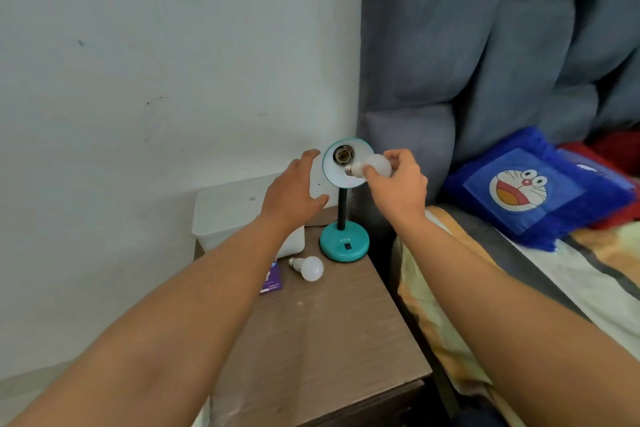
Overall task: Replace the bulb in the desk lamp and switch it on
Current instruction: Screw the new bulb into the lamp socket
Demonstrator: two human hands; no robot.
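Right hand (398, 184) grasps white round bulb (377, 166) at teal desk lamp (344, 239) empty socket (342, 155); left hand (294, 191) released beside shade, second white bulb (310, 268) on wooden nightstand (329, 340)

left hand (290, 191): fingers spread, holding nothing | right hand (398, 184): raised, fingertips pinched closed | both forearms extended

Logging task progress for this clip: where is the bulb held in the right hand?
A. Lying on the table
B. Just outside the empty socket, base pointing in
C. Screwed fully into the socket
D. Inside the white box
B: the right hand holds the bulb at the shade, while the socket is visibly empty.
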